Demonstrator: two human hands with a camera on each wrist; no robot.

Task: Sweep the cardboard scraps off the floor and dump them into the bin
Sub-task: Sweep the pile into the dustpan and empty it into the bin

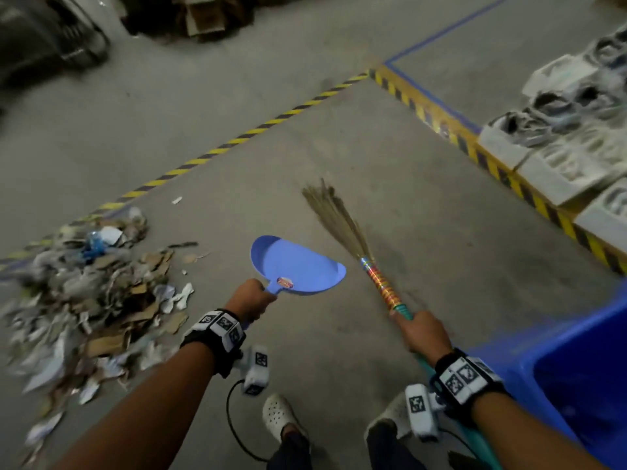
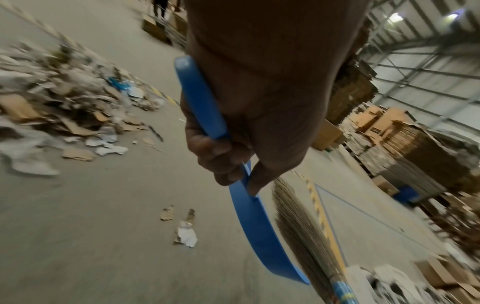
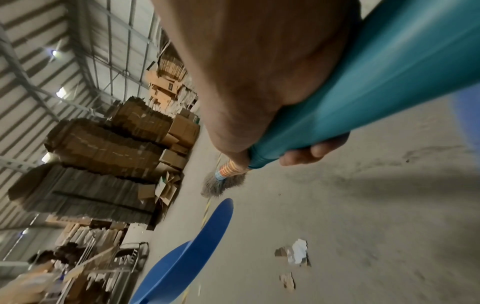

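Note:
A heap of cardboard and paper scraps [image 1: 91, 300] lies on the grey floor at the left, also in the left wrist view as the scrap pile [image 2: 59, 115]. My left hand [image 1: 251, 300] grips the handle of a blue dustpan [image 1: 298, 266], held above the floor with its pan empty. My right hand [image 1: 425, 334] grips the teal handle of a grass broom [image 1: 339, 218], bristles pointing forward over bare floor. The blue bin [image 1: 576, 385] stands at the lower right beside my right arm. A few loose scraps [image 2: 185, 232] lie under the dustpan [image 2: 259, 236]; the right wrist view shows these loose scraps [image 3: 296, 255] too.
Yellow-black hazard tape [image 1: 237, 140] runs across the floor and along the right, where grey moulded pulp trays [image 1: 576, 137] are stacked. Stacked cardboard boxes [image 3: 103, 148] and pallets fill the warehouse background. My white shoes [image 1: 281, 415] stand below my arms.

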